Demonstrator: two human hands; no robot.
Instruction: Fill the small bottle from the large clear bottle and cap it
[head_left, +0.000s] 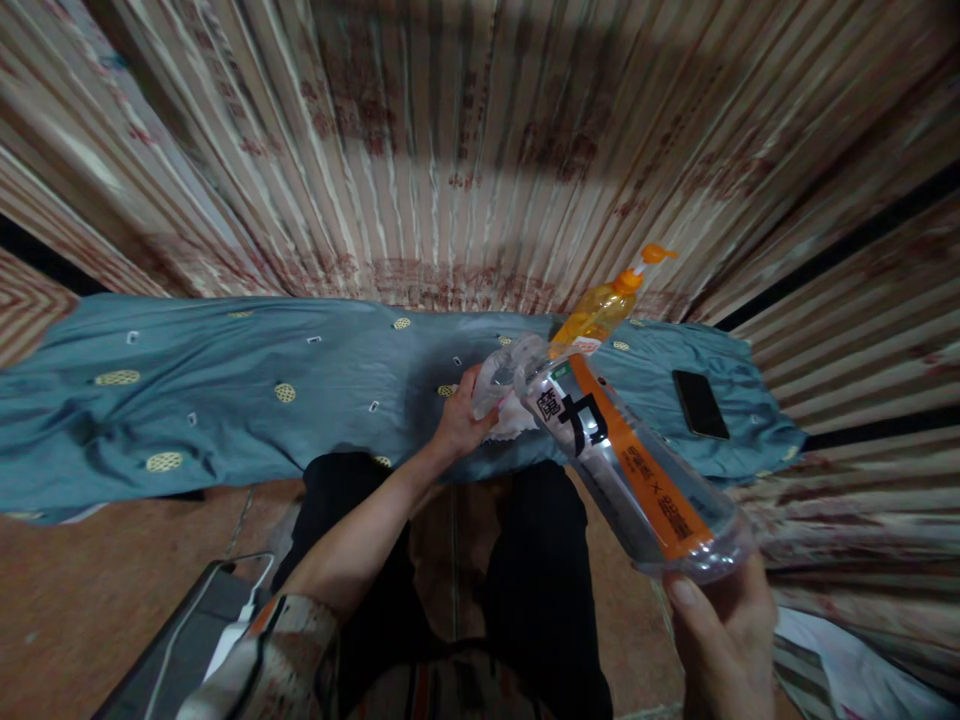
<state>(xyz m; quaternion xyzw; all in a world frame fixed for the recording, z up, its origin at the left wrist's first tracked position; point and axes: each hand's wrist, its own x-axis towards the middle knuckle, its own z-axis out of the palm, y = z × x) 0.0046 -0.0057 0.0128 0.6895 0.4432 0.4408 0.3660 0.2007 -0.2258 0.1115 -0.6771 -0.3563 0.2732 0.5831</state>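
A large clear plastic bottle with an orange and silver label is tilted across the right side, its base toward me. My right hand grips it by the base, thumb along the side. At its upper end my left hand is closed on clear plastic; I cannot tell whether this is the bottle's neck or a separate piece. Beneath lies a white crumpled tissue or cloth. Behind the bottle stands a pump bottle of orange-yellow liquid with an orange pump head.
A blue-green patterned cloth covers the long narrow surface before me. A dark phone lies on it at right. Striped curtains hang behind and beside it. At lower left, a white plug and cable rest by a dark box.
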